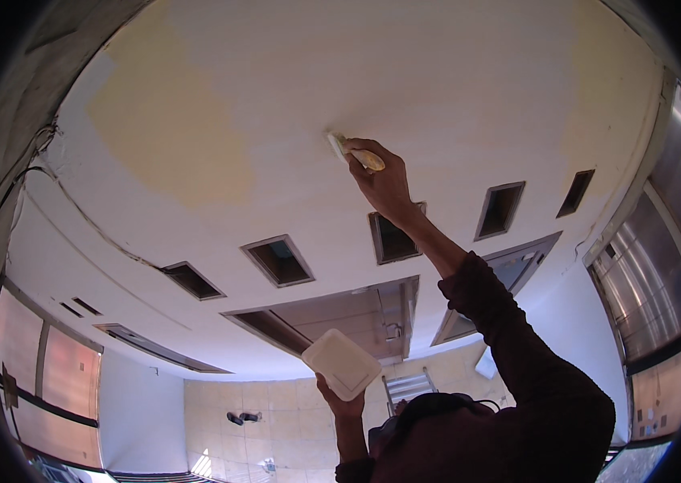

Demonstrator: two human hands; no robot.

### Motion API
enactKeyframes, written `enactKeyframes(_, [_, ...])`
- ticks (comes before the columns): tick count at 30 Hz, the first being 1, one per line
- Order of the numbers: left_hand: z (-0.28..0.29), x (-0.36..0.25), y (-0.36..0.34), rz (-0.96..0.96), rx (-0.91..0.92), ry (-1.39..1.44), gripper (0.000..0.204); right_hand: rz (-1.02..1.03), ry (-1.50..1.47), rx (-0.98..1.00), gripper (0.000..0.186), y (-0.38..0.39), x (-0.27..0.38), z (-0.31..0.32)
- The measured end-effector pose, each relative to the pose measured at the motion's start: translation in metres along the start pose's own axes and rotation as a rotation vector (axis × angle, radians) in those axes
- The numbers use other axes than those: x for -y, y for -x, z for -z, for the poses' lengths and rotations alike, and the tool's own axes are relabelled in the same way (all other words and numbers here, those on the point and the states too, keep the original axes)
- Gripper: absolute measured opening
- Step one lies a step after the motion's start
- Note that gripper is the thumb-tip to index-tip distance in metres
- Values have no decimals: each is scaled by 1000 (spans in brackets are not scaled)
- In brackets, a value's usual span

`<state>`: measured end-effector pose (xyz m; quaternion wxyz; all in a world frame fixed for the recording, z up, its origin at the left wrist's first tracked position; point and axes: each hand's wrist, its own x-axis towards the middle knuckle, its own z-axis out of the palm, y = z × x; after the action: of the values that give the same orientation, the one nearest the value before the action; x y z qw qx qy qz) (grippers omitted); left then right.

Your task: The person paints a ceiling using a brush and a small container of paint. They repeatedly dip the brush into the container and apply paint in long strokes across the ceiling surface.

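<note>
My right hand (382,175) is raised high against the wall (437,97), closed around the yellow handle of a flat paintbrush (335,146). Its pale head touches the wall surface. Lower down, my left hand (346,400) grips a whitish rectangular plastic container (342,364) from below, with some fingers hidden behind it. What the container holds cannot be seen. Most of the wall around the brush is white, while a pale yellow patch (171,129) shows at the left and another yellow area (610,105) at the right.
Framed openings (278,261) run in a row below the brush. Under them are a door (340,314) and a window (501,278). A metal ladder (409,386) stands beneath me. Loose cables (91,221) hang at left. Dark footwear (244,418) lies on the tiled floor (292,439).
</note>
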<state>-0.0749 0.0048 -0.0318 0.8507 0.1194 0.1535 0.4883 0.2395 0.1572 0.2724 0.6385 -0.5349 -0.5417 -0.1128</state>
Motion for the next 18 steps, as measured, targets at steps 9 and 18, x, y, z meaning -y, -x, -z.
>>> enactKeyframes(9, [5,-1,-2,12,-36,33,75,-166,-43,-392,16,-4,-48,100])
enactKeyframes(18, [-5,-1,9,-87,-108,-199,74,181,467,-504,25,9,-41,72])
